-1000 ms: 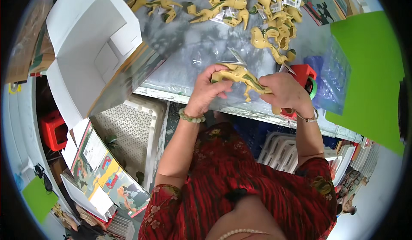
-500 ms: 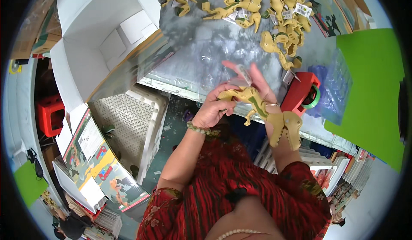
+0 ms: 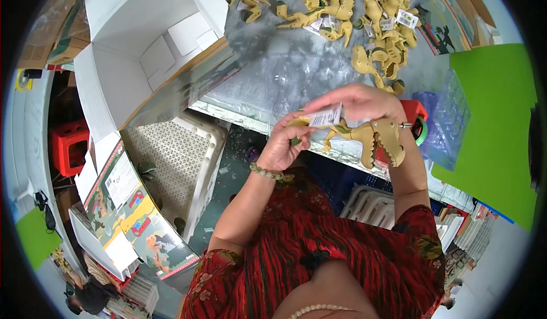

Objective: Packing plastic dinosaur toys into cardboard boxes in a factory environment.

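Observation:
My left hand (image 3: pixel 283 147) is closed around the tail end of a tan toy dinosaur (image 3: pixel 358 135) with dark green markings. The toy hangs sideways over the table's near edge, its big open-jawed head toward my right forearm. From its rear end a white printed tag (image 3: pixel 323 116) sticks up. Just behind the tag, my right hand (image 3: pixel 367 101) reaches leftward over the toy's back with its fingers stretched out. Its fingertips come close to my left fingers; whether they touch the tag I cannot tell.
More tan toy dinosaurs (image 3: pixel 379 11) lie heaped at the table's far side. An open white-lined carton (image 3: pixel 137 39) stands at left, above a white perforated crate (image 3: pixel 171 153). To the right are a red tape dispenser (image 3: pixel 412 110), clear plastic bags (image 3: pixel 450 122) and a green board (image 3: pixel 493 131).
My right hand has turned from palm-up beneath the toy to reaching over it from behind. The tag now lies flatter and faces up. My left hand keeps its hold.

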`<state>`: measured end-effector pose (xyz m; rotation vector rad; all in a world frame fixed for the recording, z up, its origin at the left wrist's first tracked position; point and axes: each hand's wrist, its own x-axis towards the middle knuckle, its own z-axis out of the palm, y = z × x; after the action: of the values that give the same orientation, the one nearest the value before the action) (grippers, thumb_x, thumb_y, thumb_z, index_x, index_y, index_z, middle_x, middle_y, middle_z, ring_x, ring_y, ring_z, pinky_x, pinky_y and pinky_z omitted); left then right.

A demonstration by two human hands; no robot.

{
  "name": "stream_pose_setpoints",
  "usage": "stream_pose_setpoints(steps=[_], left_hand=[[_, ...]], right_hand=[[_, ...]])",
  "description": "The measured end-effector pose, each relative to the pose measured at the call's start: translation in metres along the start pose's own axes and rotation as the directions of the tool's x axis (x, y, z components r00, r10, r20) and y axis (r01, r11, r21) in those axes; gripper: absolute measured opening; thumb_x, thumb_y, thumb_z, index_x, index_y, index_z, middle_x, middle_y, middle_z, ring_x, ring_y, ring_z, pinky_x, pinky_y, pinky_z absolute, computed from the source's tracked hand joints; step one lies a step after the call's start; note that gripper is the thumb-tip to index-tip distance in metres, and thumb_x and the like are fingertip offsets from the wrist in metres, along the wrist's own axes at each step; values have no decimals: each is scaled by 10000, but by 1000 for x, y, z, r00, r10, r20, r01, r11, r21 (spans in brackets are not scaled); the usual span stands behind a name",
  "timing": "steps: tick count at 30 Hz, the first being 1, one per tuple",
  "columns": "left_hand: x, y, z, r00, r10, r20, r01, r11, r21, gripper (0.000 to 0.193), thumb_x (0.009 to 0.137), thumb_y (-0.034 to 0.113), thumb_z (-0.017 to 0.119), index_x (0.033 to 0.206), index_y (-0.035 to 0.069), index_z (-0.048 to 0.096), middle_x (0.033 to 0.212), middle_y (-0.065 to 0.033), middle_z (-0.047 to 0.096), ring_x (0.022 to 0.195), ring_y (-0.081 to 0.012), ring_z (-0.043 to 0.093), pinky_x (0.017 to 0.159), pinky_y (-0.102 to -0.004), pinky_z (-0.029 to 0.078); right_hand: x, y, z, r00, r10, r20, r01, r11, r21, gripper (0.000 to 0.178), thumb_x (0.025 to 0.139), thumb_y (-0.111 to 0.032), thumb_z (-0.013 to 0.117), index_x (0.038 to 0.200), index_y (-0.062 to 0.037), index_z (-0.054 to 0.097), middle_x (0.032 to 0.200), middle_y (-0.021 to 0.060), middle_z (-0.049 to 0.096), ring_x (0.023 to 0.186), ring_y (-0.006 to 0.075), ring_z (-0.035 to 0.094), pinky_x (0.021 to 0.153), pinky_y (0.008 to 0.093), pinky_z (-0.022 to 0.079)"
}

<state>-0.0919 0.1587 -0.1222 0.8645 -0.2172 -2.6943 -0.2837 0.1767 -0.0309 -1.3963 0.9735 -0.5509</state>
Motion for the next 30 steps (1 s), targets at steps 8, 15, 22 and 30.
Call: stream_pose_setpoints(steps=[8,15,22,30], left_hand=[[9,-2,14,995,36,92,-2,938,-347,229,711,8,489,936,43,459,779,-115,543,611,-143,509,509,-241,426],[12,-20,34,862,497,-101,-505,859,-79,271,730,-13,482,987,58,434,747,-46,497,555,-96,461,470,-205,387],[13,-16,20,953,299,54,-302,950,74,264,799,188,458,1030,64,429,838,-64,506,679,-150,514,570,-244,434],[21,7,2,971,199,-136,-129,906,404,357,784,419,486,720,68,489,825,-69,559,755,-168,549,633,-337,446]], right_hand=[[6,30,12,925,-224,-307,346,831,436,559,753,-399,460,1087,48,465,1133,180,455,1046,249,445,896,355,332],[27,39,62,474,-27,-880,544,795,268,173,758,-151,550,866,-25,501,989,116,512,1043,245,432,882,350,342],[8,66,50,541,135,-830,566,672,478,144,746,-120,566,684,-59,451,860,100,510,931,242,486,797,338,413],[0,75,47,608,-172,-775,610,726,318,188,767,-197,550,707,-39,469,737,83,481,905,260,484,769,394,395]])
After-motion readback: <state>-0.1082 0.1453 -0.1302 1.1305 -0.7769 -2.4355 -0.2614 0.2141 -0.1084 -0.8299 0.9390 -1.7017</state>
